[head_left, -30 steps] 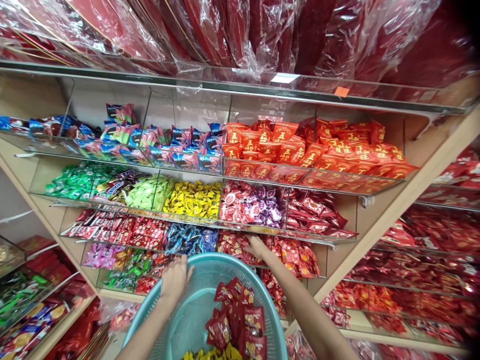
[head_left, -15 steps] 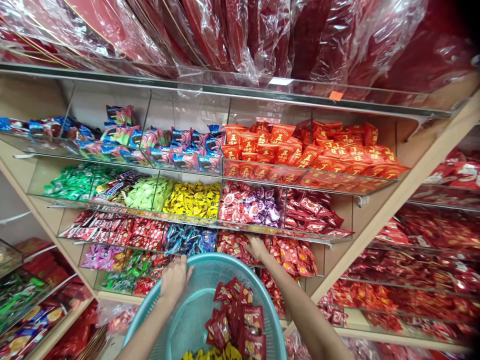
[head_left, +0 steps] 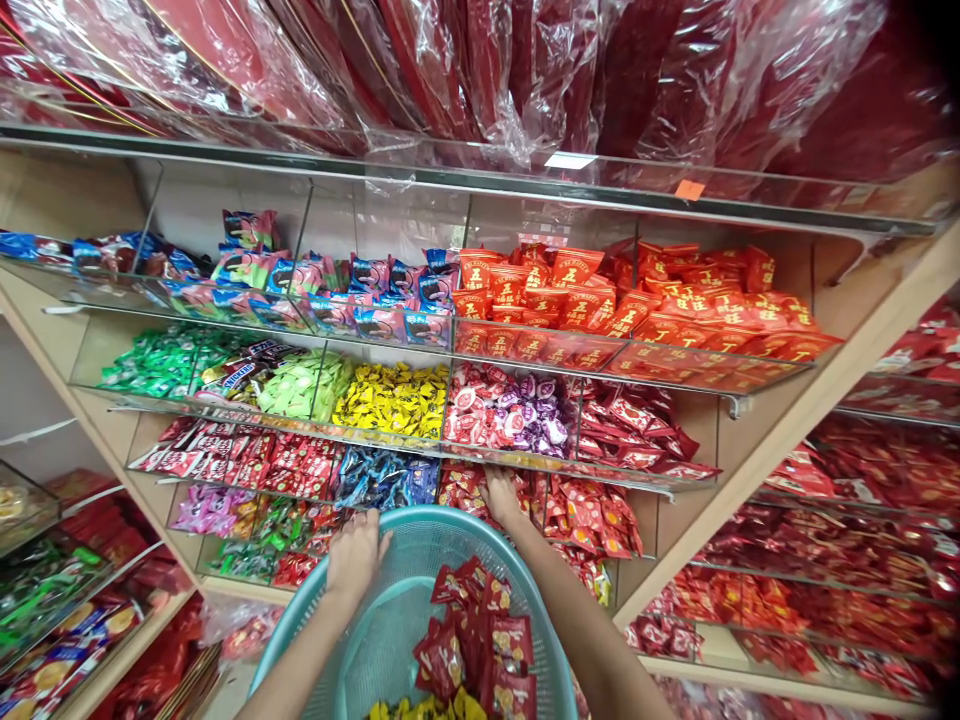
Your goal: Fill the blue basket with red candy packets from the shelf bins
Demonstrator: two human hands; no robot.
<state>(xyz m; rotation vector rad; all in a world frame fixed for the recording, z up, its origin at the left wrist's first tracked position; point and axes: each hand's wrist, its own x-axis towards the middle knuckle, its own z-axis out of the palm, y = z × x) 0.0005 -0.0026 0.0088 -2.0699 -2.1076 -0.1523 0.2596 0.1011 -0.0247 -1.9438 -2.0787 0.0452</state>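
the left hand is curled over the rim of the green basket, gripping it. the right hand reaches past the basket into the shelves, in among red packets — its fingertips are hidden, so i can't tell whether it grips any. blue sweets lie just left of these. the basket holds maroon packets — yellow sweets too.

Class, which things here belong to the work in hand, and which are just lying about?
Apparently in use:
left hand, gripping teal basket
right hand, at shelved red packets
dark red packets and yellow packets inside basket

Just around:
green packets
blue packets
orange-red packets
plastic-wrapped red goods
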